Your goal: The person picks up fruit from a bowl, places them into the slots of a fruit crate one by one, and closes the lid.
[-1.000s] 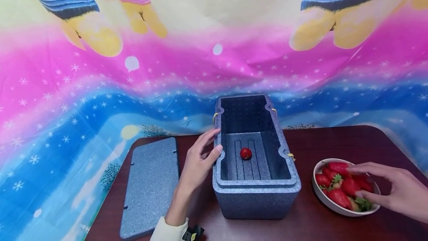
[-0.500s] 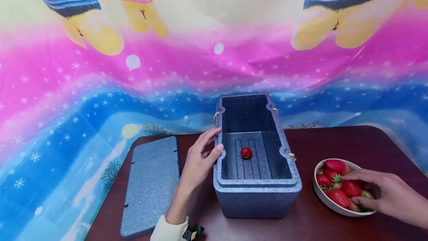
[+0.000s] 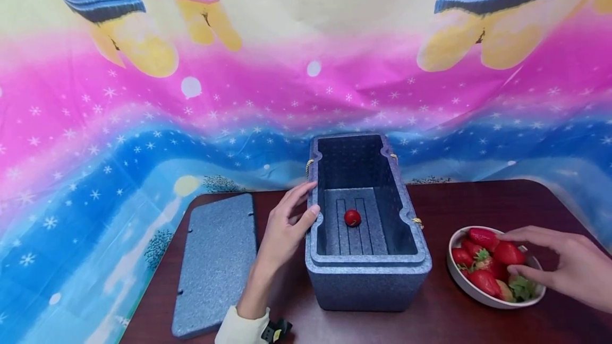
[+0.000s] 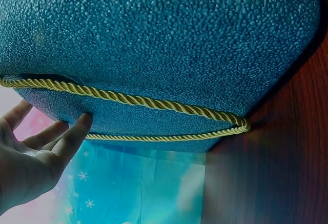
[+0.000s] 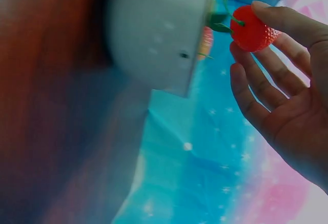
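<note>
At lower right, a strawberry [image 5: 251, 29] was pinched by the right hand [image 3: 571, 267] over the bowl [image 3: 459, 275]; the foam box [image 3: 368, 280] was steadied by the relaxed left hand [image 3: 284, 232]. A gentle grip was judged best.

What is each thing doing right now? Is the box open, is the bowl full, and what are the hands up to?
Foam box: open, lid off, upright on the table.
Lid: flat on the table, left of the box.
Small red fruit: alone on the box floor.
Bowl: holds several strawberries.
Strawberry: pinched by the right hand.
Left hand: touches the box's left wall.
Right hand: over the bowl.
</note>
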Tool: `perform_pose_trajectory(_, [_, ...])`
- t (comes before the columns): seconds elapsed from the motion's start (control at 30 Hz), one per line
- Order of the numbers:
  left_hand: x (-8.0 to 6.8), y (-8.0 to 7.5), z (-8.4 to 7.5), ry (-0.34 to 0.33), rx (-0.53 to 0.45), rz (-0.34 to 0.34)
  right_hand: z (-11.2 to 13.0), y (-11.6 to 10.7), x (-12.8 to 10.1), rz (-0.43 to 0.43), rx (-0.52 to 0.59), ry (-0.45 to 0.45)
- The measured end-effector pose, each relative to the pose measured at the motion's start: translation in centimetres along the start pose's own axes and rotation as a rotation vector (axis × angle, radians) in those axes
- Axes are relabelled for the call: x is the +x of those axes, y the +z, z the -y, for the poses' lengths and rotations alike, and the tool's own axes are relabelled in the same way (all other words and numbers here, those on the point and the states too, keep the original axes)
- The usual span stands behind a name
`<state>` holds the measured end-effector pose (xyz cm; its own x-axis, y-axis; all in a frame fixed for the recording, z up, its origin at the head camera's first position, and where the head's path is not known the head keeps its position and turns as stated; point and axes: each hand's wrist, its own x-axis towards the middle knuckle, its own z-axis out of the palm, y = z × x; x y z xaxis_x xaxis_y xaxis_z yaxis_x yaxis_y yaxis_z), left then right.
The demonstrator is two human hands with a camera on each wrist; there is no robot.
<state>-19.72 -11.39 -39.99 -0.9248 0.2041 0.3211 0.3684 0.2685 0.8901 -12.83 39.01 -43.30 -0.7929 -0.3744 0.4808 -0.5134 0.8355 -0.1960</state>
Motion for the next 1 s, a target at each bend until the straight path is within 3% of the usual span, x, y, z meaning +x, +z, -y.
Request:
perform_pose_trajectory(0.4, [-0.1, 0.2, 0.0, -0.004, -0.007, 0.001, 1.6, -2.6, 3.3, -0.114, -0.011, -0.026])
perform_pose_trajectory(0.53, [0.0, 0.2, -0.1, 0.003, -0.002, -0.002, 2.6, -3.3, 4.8, -0.112, -0.007, -0.076])
perform_pose_trajectory(0.73, [0.0, 0.2, -0.1, 0.002, -0.002, 0.001, 4.2, -3.7, 6.7, -0.070, -0.021, -0.069])
perform_pose_trajectory(1.0, [0.0, 0.1, -0.1, 0.006, -0.001, -0.005, 6.1, -4.3, 9.9, -0.083, 0.021, -0.072])
